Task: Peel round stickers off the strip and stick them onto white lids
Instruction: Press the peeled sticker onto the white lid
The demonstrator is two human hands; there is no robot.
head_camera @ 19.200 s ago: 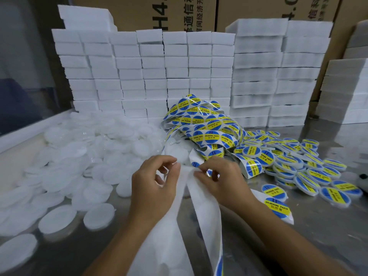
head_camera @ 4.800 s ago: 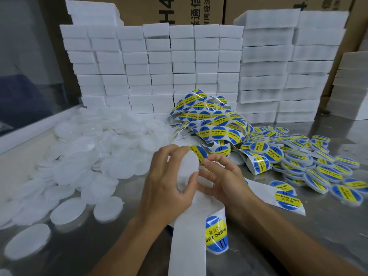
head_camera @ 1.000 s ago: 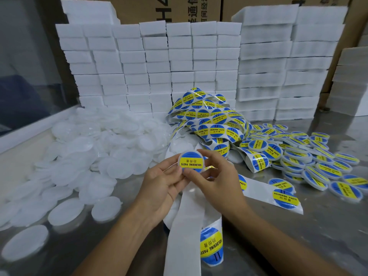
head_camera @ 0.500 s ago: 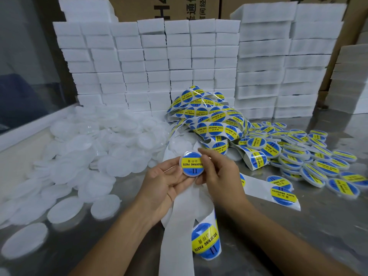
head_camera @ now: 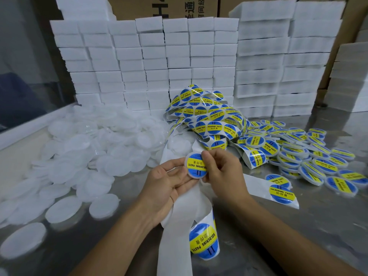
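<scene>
- Head view shows a stack of white boxes (head_camera: 179, 62) as the backdrop; all look closed, so their contents cannot be told.
- In front of the boxes to the left lies a big heap of plain lids (head_camera: 95, 148), judged the bulk of the work left.
- In front of the boxes at centre sits the tangled sticker strip (head_camera: 207, 116), many stickers unpeeled.
- To the right of that, in front of the boxes, spreads the pile of labelled lids (head_camera: 302, 156), the finished share.
- Nearest the person, well forward of the boxes, the left hand (head_camera: 169, 186) cradles a stickered lid (head_camera: 196, 165) on half-spread fingers, while the right hand (head_camera: 223, 172) pinches its rim, thumb pressed on the label.
</scene>
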